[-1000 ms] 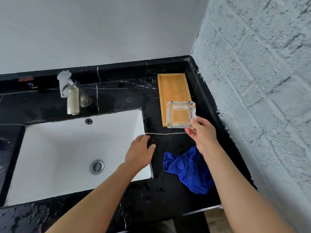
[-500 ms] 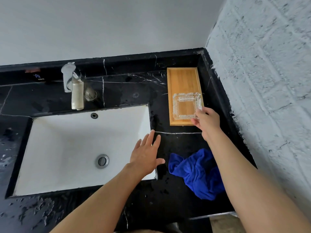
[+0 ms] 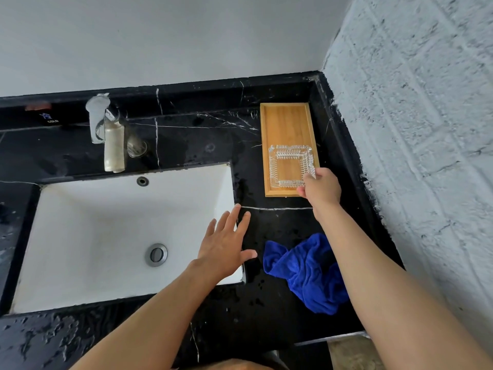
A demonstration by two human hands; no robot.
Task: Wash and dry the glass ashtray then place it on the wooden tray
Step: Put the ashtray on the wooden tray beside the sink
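The square clear glass ashtray (image 3: 290, 166) is pinched at its lower-right corner by the right hand (image 3: 321, 189), probably for setting on the rectangular wooden tray (image 3: 286, 124), right of centre; the left hand (image 3: 226, 247) is spread, empty.

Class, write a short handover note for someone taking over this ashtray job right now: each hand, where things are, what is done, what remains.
Right hand: grip on the near right corner of the glass ashtray.
Left hand: open, empty, over the sink's right edge.
Ashtray sits over the near end of the wooden tray; full contact unclear.
Blue cloth lies on the counter.
Left: release the ashtray and withdraw.
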